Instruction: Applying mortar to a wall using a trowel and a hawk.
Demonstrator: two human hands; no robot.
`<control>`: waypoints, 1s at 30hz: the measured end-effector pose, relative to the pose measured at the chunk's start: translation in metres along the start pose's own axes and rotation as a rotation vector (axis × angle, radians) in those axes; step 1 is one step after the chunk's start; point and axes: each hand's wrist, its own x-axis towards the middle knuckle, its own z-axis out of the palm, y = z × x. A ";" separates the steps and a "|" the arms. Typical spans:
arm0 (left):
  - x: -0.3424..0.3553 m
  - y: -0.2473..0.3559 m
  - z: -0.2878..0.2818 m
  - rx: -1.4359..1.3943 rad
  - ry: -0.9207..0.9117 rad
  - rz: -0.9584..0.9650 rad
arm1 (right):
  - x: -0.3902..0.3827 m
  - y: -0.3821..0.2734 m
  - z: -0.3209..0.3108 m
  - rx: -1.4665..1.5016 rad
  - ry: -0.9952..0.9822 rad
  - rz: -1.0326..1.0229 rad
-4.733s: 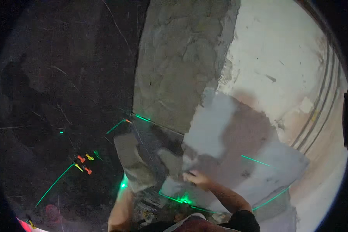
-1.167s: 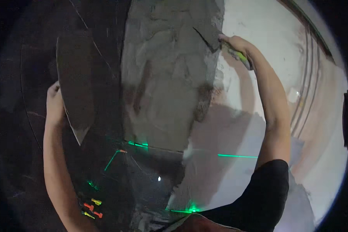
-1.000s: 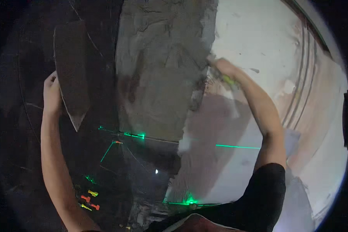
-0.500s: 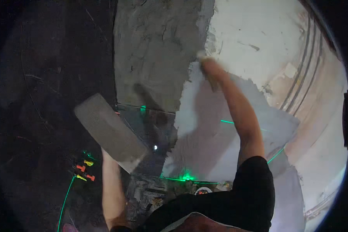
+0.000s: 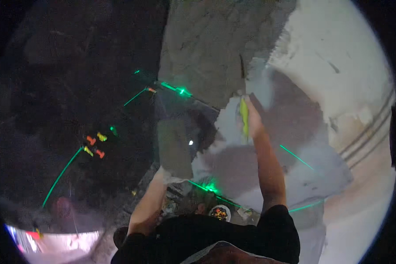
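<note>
My left hand (image 5: 165,175) is closed at the lower edge of a grey rectangular slab (image 5: 175,145), which stands nearly upright in front of the dark gap between the tiles and the grey coat; its exact kind is unclear. My right hand (image 5: 254,116) is wrapped round the yellow-green handle (image 5: 244,115) of a trowel, its blade hardly visible. The trowel is at the left part of the smooth light-grey coat (image 5: 233,165), below a rougher dark-grey area (image 5: 207,48).
Dark tiles (image 5: 83,57) fill the left, with several orange and yellow levelling pieces (image 5: 101,137) at a joint. Bare white wall (image 5: 330,48) lies at right. A round white container (image 5: 220,213) of small coloured pieces is low down. Green laser lines (image 5: 207,188) cross the surfaces.
The view has shifted and turned. The slab has swung from a slant to nearly upright. My right hand has come down from the upper edge of the light-grey coat, showing the yellow-green handle.
</note>
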 end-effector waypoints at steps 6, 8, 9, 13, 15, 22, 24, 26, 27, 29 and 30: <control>0.065 -0.001 0.008 0.440 0.031 0.223 | 0.000 0.118 0.013 0.212 -0.780 0.429; 0.076 -0.006 -0.016 0.926 0.131 0.482 | -0.005 0.165 0.011 -0.122 -0.440 0.314; 0.070 -0.015 -0.020 0.925 0.161 0.486 | -0.003 0.178 -0.002 -0.237 -0.499 0.348; 0.049 -0.034 -0.010 0.988 0.227 0.526 | 0.013 0.233 -0.065 -0.314 -1.194 -0.158; 0.061 -0.042 0.001 1.074 0.207 0.609 | -0.002 0.246 -0.084 -0.645 -0.867 0.345; 0.011 -0.040 0.041 1.252 0.134 0.709 | -0.045 0.181 -0.135 -0.720 -0.767 0.446; 0.024 -0.015 0.087 1.253 0.129 0.747 | -0.046 0.166 -0.135 -0.783 -0.672 0.315; 0.025 -0.001 0.128 1.221 0.142 0.776 | -0.053 0.130 -0.116 -0.823 -0.638 0.264; 0.029 0.008 0.150 1.199 0.160 0.773 | -0.035 0.150 -0.114 -0.865 -0.546 -0.252; 0.020 0.002 0.146 1.005 0.162 0.896 | -0.031 0.157 -0.106 -0.879 -0.496 -0.728; 0.021 0.025 0.147 1.324 0.242 1.017 | -0.031 0.142 -0.091 -0.838 -0.472 -0.707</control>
